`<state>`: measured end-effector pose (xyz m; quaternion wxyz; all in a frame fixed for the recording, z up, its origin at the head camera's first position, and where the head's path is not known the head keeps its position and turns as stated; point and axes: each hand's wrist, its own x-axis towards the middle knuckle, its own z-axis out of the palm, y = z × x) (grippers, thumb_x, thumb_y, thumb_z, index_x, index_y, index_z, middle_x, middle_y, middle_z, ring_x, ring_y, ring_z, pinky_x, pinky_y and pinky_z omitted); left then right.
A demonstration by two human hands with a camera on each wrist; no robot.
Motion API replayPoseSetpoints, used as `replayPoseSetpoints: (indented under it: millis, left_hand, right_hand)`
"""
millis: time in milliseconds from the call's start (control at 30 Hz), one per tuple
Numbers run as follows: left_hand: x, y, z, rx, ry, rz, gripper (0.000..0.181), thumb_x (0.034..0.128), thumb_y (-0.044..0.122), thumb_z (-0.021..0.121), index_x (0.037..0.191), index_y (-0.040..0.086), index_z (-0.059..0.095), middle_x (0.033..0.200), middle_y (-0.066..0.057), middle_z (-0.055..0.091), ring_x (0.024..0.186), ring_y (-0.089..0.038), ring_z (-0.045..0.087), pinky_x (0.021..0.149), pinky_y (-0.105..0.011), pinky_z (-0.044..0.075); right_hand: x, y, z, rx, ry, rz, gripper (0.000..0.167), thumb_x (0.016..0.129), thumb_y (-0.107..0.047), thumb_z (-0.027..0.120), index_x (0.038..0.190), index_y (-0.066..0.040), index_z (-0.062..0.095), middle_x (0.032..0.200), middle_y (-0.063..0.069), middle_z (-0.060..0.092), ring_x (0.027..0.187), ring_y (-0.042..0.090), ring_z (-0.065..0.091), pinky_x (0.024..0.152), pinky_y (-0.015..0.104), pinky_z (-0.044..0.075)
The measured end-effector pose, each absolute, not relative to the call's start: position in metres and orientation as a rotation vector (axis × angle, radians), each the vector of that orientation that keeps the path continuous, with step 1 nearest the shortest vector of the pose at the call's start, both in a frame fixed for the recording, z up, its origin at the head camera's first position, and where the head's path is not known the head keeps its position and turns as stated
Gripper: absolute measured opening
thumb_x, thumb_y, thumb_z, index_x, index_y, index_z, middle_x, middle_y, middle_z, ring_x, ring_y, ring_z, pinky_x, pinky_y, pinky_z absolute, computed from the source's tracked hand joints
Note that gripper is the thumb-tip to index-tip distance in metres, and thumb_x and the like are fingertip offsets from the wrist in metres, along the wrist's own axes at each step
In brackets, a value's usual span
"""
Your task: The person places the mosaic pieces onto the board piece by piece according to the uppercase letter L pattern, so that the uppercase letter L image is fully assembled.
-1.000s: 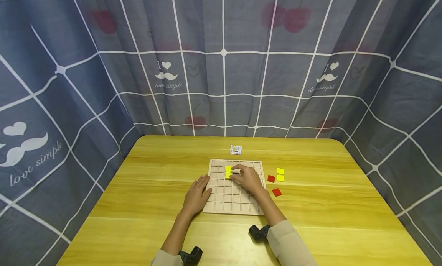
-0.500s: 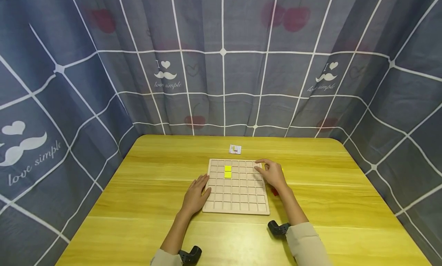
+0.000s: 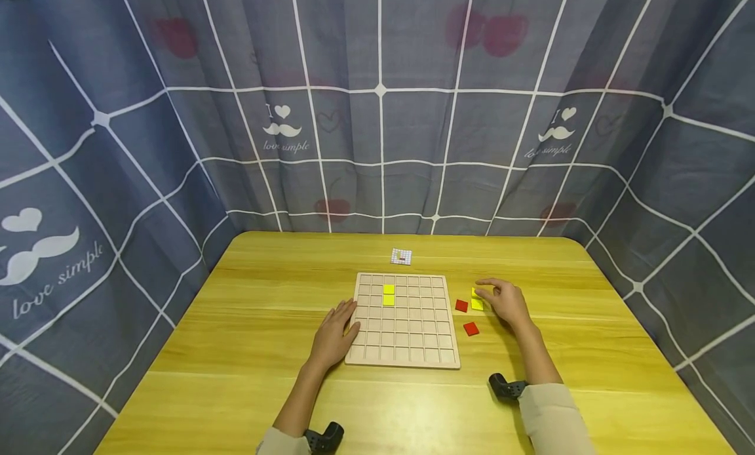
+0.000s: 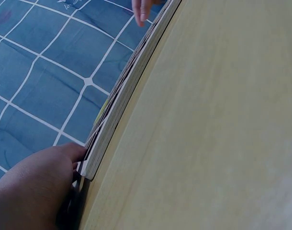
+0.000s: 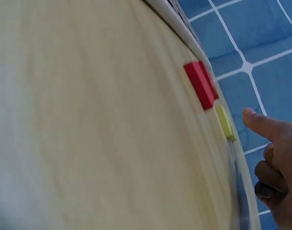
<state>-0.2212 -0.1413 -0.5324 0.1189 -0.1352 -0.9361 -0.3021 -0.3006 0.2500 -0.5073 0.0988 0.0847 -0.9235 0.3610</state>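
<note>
A pale wooden grid board (image 3: 421, 340) lies on the table, with two yellow square tiles (image 3: 388, 295) in neighbouring cells of its upper left part. My left hand (image 3: 335, 334) rests along the board's left edge, fingers extended; the left wrist view shows the hand (image 4: 40, 184) at the board's corner. Right of the board, my right hand (image 3: 508, 302) hovers at two yellow tiles (image 3: 477, 305), partly covering them. Its thumb and index finger are apart, and I see nothing between them. Two red tiles (image 3: 471, 328) lie between this hand and the board.
A small card (image 3: 401, 256) printed with a grid pattern lies behind the board. The wooden table (image 3: 265, 291) is bordered by a dark checked curtain (image 3: 413, 127) at the back and sides. Each wrist wears a black device (image 3: 504, 387).
My right hand has moved right from the yellow tiles on the board, across its right edge, to the loose yellow tiles. The left hand stays at the board's edge.
</note>
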Motion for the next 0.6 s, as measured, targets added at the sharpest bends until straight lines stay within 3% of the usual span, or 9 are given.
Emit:
replayPoseSetpoints:
  millis: [600]
  left_hand:
    - [-0.2213,-0.1408,-0.5321,-0.397,-2.735,-0.882,0.050,0.0925,0.024,0.055,0.136,0.003,0.045,0.141,-0.009,0.041,0.133,-0.027,0.031,0.111,-0.043,0.020]
  right_hand:
    - [-0.3086,0.2607,-0.5144,0.263,-2.807,1.053,0.033,0.085,-0.025,0.067,0.114,-0.007,0.066,0.052,0.000,0.036,0.046,0.015,0.028,0.043,0.025,0.023]
